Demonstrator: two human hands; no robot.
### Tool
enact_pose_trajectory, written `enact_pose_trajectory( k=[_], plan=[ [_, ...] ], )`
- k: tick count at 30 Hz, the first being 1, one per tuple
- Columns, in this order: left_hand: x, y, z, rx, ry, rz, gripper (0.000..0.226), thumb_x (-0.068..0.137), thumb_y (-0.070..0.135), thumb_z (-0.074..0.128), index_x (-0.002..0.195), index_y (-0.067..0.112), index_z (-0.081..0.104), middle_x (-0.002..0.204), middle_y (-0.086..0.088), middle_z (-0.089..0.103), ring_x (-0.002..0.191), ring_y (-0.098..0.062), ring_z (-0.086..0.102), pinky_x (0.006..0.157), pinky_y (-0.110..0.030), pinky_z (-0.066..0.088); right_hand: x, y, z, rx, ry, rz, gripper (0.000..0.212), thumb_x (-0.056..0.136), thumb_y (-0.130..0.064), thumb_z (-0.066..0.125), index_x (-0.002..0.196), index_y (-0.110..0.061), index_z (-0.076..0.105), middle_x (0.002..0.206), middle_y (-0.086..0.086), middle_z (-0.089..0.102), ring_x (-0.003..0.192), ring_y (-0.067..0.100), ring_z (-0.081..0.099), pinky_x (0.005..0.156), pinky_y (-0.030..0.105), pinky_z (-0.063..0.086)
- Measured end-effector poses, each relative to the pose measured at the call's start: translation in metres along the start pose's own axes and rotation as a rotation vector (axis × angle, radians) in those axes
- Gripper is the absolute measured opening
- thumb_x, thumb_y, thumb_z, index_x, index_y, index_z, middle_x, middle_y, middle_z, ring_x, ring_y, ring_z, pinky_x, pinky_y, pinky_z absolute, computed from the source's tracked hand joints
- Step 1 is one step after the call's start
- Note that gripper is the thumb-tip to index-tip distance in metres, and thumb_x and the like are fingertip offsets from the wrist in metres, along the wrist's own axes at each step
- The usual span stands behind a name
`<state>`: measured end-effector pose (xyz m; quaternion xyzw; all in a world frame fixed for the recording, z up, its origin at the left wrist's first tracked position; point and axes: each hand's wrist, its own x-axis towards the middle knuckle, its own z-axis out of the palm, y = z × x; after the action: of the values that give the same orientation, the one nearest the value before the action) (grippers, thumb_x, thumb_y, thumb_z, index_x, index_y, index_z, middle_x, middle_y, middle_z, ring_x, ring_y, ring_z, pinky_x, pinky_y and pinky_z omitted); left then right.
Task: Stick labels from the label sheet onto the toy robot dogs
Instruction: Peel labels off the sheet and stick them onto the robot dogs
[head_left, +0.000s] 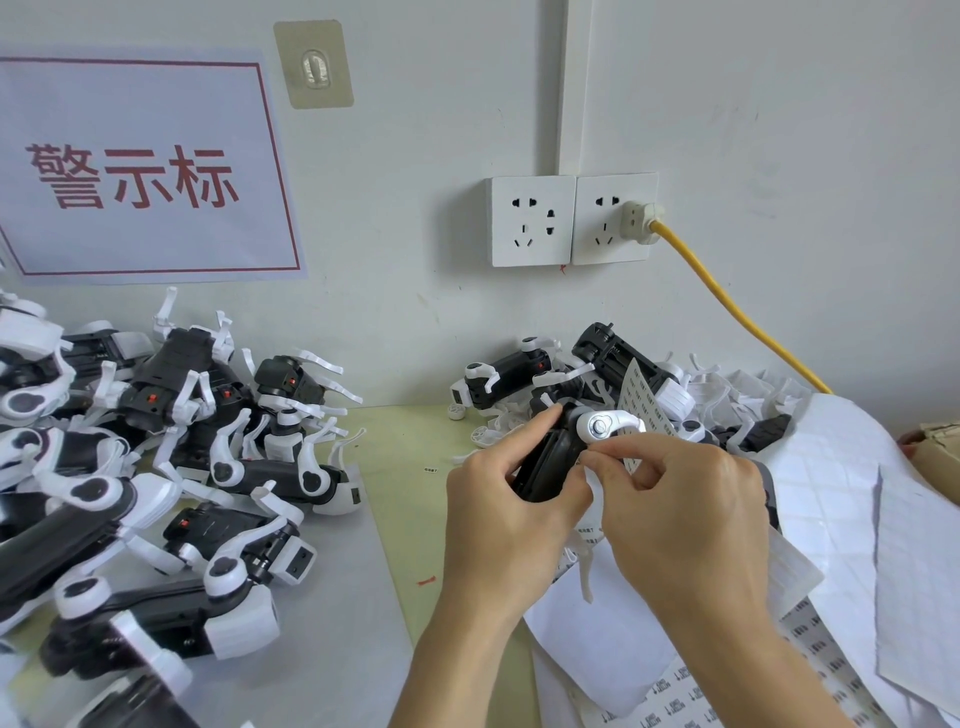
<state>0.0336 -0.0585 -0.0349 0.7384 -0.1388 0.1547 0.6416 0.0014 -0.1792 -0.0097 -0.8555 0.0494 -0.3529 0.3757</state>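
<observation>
Black-bodied toy dog (545, 467) sits gripped in the left hand (511, 519); the right hand (685, 519) pinches at its flank, apparently pressing 1 label. Unlabelled-looking pile (597, 384) waits beyond, label sheets (831, 519) right.

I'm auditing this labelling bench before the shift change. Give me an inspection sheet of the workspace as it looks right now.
Surface: table, pale green centre, grey mat at left.
Job's things: toy robot dog held in both hands; label sheet leaning on the right pile; left pile of dogs.
Clutter: spent backing sheets at right; loose label and a red scrap on the table.
Grippers: left hand grips the dog; right hand pinches at it.
Cables: yellow cable plugged into wall socket.
Surroundings: white wall, red-lettered sign, adhesive hook.
</observation>
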Motion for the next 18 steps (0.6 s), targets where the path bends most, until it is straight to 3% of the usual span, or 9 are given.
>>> enact_pose_trajectory(
  k=[5, 9, 18],
  plan=[
    [-0.0005, 0.0007, -0.0004, 0.006, -0.001, -0.001, 0.053, 0.082, 0.015, 0.074, 0.131, 0.031, 0.066, 0.113, 0.021, 0.073, 0.103, 0.006, 0.067, 0.085, -0.014, 0.054, -0.0009, -0.0004, 0.0009, -0.006, 0.015, 0.013, 0.015, 0.079, -0.024, 0.08, 0.071, -0.035, 0.076, 0.049, -0.031, 0.049, 0.045, 0.004, 0.039, 0.051, 0.024, 0.034],
    [-0.001, 0.0018, -0.0001, 0.004, -0.007, 0.0, 0.053, 0.082, 0.016, 0.075, 0.132, 0.031, 0.066, 0.113, 0.02, 0.073, 0.102, 0.005, 0.068, 0.085, -0.014, 0.054, -0.0015, -0.0005, 0.0007, -0.018, 0.027, -0.001, 0.014, 0.078, -0.024, 0.081, 0.071, -0.035, 0.077, 0.037, -0.013, 0.038, 0.045, 0.007, 0.041, 0.05, 0.022, 0.034],
    [-0.0012, 0.0008, 0.0002, 0.014, -0.006, -0.004, 0.053, 0.082, 0.016, 0.075, 0.131, 0.032, 0.066, 0.112, 0.02, 0.073, 0.102, 0.005, 0.068, 0.086, -0.015, 0.055, -0.0014, -0.0029, 0.0015, -0.058, 0.005, -0.012, 0.007, 0.081, -0.024, 0.079, 0.078, -0.03, 0.079, 0.043, -0.016, 0.036, 0.052, 0.018, 0.05, 0.053, 0.025, 0.04]
  ],
)
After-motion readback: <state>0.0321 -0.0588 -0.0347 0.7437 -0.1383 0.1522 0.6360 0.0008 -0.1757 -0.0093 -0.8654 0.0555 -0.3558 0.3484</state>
